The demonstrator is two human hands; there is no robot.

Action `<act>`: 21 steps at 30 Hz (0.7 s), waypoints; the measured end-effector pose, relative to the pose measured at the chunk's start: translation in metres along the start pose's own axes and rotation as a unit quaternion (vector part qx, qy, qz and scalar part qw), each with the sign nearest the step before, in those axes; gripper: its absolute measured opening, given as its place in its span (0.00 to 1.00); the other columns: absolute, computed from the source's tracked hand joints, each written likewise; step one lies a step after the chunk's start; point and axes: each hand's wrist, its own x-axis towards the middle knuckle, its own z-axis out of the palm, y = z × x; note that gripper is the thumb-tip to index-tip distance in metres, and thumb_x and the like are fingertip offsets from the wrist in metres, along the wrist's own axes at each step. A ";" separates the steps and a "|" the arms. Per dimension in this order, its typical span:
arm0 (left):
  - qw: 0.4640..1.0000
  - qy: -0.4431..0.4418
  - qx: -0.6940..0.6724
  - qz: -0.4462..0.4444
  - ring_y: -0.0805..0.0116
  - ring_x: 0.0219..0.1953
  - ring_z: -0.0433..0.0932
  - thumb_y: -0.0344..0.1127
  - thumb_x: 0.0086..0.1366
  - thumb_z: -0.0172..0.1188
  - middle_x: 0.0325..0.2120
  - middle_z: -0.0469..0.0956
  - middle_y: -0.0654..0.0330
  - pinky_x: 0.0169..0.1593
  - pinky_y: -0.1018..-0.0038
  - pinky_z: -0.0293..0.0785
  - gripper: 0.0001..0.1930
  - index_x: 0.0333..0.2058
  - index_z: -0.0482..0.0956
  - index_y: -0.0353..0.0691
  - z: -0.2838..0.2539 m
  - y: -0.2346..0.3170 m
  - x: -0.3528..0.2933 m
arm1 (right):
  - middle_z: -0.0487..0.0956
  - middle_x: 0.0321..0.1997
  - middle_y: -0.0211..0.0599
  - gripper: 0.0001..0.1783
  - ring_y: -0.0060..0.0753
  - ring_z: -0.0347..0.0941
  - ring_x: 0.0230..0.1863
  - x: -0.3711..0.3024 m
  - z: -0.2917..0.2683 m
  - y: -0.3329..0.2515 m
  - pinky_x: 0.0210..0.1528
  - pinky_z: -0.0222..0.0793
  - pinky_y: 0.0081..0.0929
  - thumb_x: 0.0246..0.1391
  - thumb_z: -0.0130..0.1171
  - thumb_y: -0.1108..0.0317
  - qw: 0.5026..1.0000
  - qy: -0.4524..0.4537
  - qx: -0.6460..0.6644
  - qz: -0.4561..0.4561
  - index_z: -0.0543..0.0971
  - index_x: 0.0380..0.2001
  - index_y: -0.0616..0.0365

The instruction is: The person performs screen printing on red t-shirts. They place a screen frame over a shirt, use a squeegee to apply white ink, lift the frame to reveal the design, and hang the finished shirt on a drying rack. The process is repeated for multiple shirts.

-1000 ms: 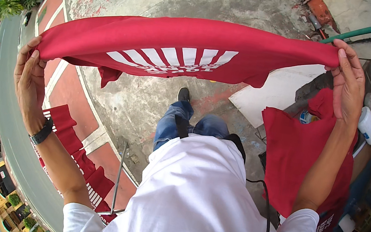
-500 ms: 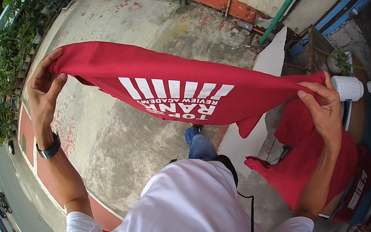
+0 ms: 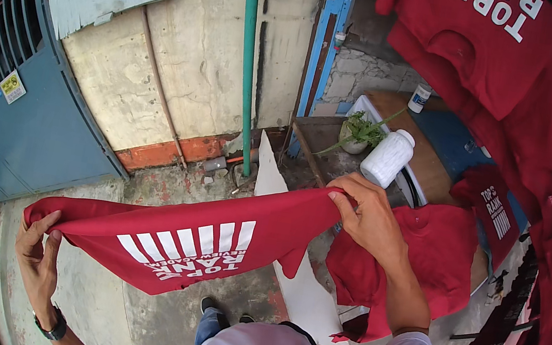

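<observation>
A red T-shirt (image 3: 173, 228) with white stripes and lettering hangs stretched between my hands, its print upside down. My left hand (image 3: 39, 261) pinches one end between thumb and fingers, with a dark watch on that wrist. At the other end, my right hand (image 3: 376, 224) grips the upper corner, higher than the left. The cloth sags in the middle and its lower edge hangs loose above the floor. Just beyond the right hand stands a white jar (image 3: 388, 156). Beside my right forearm, another red T-shirt (image 3: 437, 249) lies spread out, its collar showing.
Several printed red shirts (image 3: 480, 68) hang at the upper right. A table (image 3: 434, 176) bears a potted plant (image 3: 362, 130) and a small white bottle (image 3: 419, 98). A white board (image 3: 307, 293) lies on the concrete. A green pipe (image 3: 247, 45) and a blue gate (image 3: 44, 129) stand ahead.
My view has swung right and up, bringing the hanging shirts and more of the table into sight. Both hands still hold the T-shirt, now slanting down toward the left.
</observation>
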 end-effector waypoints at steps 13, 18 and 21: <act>0.963 -0.138 -0.181 0.142 0.64 0.51 0.79 0.28 0.72 0.68 0.48 0.81 0.56 0.58 0.70 0.74 0.09 0.47 0.88 0.30 0.154 -0.072 0.344 | 0.81 0.42 0.49 0.08 0.55 0.79 0.44 0.171 0.019 0.017 0.48 0.73 0.44 0.67 0.62 0.75 0.989 0.066 -0.127 0.038 0.85 0.46 0.66; 0.925 -0.183 -0.265 0.199 0.67 0.50 0.78 0.28 0.74 0.67 0.47 0.80 0.58 0.57 0.72 0.73 0.08 0.46 0.87 0.29 0.207 -0.074 0.466 | 0.80 0.40 0.51 0.09 0.57 0.78 0.41 0.231 0.000 0.005 0.45 0.72 0.45 0.67 0.64 0.74 0.967 0.112 -0.222 0.049 0.84 0.47 0.67; 0.909 -0.195 -0.290 0.228 0.70 0.50 0.78 0.29 0.74 0.67 0.47 0.80 0.60 0.58 0.73 0.73 0.09 0.48 0.87 0.31 0.230 -0.062 0.524 | 0.78 0.36 0.48 0.13 0.49 0.75 0.36 0.254 -0.020 -0.007 0.42 0.71 0.43 0.69 0.64 0.68 0.953 0.105 -0.270 0.086 0.85 0.52 0.64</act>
